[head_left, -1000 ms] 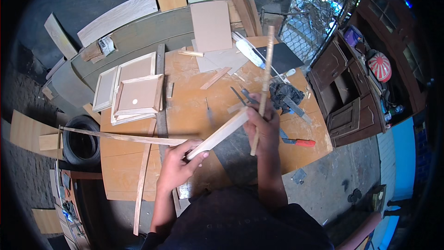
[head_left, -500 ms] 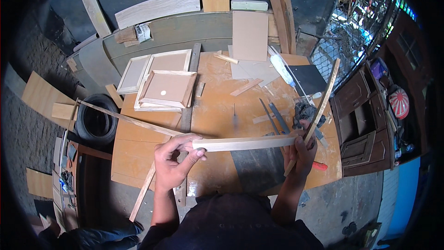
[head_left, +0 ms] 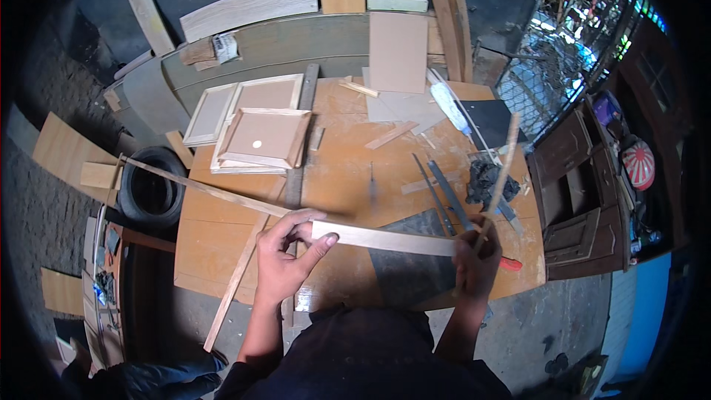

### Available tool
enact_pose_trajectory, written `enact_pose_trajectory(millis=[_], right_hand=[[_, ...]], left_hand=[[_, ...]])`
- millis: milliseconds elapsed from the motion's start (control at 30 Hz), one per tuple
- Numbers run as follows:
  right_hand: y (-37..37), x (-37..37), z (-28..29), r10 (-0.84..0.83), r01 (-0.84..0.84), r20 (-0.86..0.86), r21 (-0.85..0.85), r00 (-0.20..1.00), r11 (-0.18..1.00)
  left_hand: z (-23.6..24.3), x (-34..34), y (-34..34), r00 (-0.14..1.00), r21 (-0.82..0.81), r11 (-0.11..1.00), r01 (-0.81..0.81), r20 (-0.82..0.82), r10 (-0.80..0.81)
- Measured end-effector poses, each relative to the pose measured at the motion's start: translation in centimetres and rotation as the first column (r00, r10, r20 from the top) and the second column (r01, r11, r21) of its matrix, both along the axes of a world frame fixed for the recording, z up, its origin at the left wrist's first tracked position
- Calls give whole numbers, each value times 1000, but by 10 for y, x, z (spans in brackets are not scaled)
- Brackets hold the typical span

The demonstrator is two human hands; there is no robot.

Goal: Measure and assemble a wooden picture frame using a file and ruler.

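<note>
A short pale wooden strip (head_left: 385, 240) spans between my two hands above the table's near part. My left hand (head_left: 286, 258) pinches its left end between thumb and fingers. My right hand (head_left: 476, 255) is closed around its right end. In that same hand a second, thin wooden strip (head_left: 507, 157) sticks up and away, slanting right; it is a little blurred. Beneath the held strip lies a dark flat sheet (head_left: 411, 274) on the orange-brown table (head_left: 337, 178). A red-handled tool (head_left: 511, 264) shows just beside my right hand.
Wooden frames with brown panels (head_left: 263, 133) are stacked at the table's far left. Two long strips (head_left: 200, 185) cross near my left hand. Dark metal tools (head_left: 448, 196), a white tube (head_left: 450, 107) and black crumpled material (head_left: 489, 184) lie right. A tyre (head_left: 152, 189) stands left of the table.
The right end of the short strip has dipped toward me and slightly left with my right hand. The thin upright strip has shifted left with it. My left hand has moved slightly right.
</note>
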State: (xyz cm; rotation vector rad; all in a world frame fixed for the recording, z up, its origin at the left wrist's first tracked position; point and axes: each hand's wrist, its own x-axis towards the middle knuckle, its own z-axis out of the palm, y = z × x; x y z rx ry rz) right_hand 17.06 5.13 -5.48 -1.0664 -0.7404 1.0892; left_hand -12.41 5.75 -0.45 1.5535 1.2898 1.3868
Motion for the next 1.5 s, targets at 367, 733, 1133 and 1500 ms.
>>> enact_pose_trajectory(millis=[367, 733, 1133, 1500], right_hand=[[-17, 6, -39, 24, 24, 189, -248, 982, 969], [31, 30, -69, -69, 93, 97, -269, 993, 959], [70, 22, -134, 82, 73, 329, -432, 941, 899], [65, 41, -149, -19, 210, 441, -388, 897, 897]], left_hand=[[-52, 22, -1, 937, -155, 988, -23, -348, -33], [-69, 27, 52, 889, -439, 888, 135, -342, -304], [-128, 11, 134, 792, -413, 891, 191, -471, -388], [-192, -52, 193, 628, -482, 876, -32, -692, -358]])
